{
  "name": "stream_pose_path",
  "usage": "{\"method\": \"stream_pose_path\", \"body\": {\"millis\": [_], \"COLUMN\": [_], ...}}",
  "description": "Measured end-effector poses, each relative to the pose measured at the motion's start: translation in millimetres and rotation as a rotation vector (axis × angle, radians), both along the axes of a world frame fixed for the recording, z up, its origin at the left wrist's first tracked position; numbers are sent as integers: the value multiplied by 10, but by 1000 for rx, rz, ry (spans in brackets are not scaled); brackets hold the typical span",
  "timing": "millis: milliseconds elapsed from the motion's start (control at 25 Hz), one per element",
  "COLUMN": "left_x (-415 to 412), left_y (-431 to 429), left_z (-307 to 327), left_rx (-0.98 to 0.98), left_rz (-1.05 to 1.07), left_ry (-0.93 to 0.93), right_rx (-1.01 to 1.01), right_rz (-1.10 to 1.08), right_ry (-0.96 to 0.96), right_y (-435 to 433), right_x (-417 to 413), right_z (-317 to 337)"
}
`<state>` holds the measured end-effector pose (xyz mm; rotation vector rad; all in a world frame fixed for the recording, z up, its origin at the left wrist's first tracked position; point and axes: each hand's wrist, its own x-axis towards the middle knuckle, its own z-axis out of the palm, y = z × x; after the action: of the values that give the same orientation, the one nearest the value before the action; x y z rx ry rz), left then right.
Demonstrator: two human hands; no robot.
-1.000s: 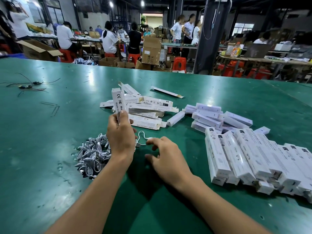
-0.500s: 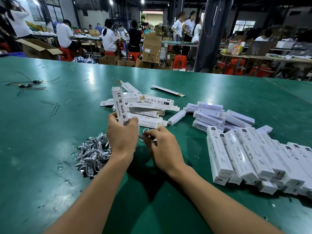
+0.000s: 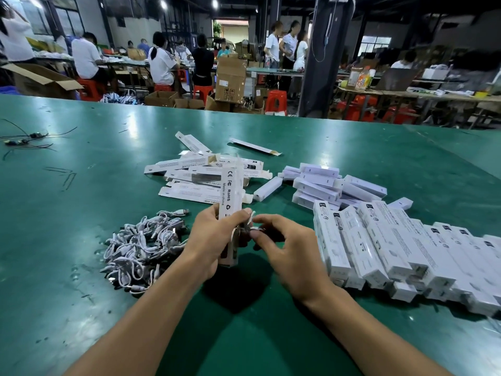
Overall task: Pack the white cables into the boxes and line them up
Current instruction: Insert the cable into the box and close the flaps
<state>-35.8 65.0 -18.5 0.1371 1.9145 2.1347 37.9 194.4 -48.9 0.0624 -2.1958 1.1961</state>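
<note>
My left hand grips a long white box upright above the green table; its near end is open. My right hand pinches a white cable right beside the box, the cable mostly hidden between my fingers. A heap of several white cables lies to the left of my left hand. Flat unfolded boxes lie scattered behind the held box. To the right, closed boxes lie side by side in a row.
A loose pile of small white inner boxes sits behind the row. Dark wires lie at the table's far left. Beyond the far table edge, people sit and stand among cardboard cartons, red stools and a dark pillar.
My left hand tilted the box and brought it nearer. My right hand picked the cable up off the table and raised it to the box.
</note>
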Motion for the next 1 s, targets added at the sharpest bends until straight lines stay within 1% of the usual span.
{"method": "stream_pose_path", "body": {"millis": [120,200,280,400,560,640,720,800,880,1000], "left_x": [20,-3,-39,-67,-72,-58,-50,-45,-59,-72], "left_y": [-16,-45,-64,-76,-66,-59,-52,-40,-37,-51], "left_z": [28,31,27,8,1,3,-14,-39,-84,-191], "left_rx": [40,51,56,69,65,-25,-134,-199,-299,-498], "left_rz": [-111,-171,-212,-279,-304,-243,-175,-135,-88,-16], "left_ry": [-36,-91,-148,-195,-184,-89,83,262,476,840], "right_rx": [-84,-56,-10,-23,-43,-118,-207,-315,-406,-472], "right_rz": [32,45,31,9,-41,-56,-83,-129,-179,-248], "right_ry": [-55,-89,-69,-19,54,57,82,120,165,192], "right_y": [72,90,92,73,44,51,78,120,176,302], "right_x": [60,68,75,93,98,111,135,159,167,165], "right_z": [-2,-9,-17,-9,22,73,154,256,349,427]}}
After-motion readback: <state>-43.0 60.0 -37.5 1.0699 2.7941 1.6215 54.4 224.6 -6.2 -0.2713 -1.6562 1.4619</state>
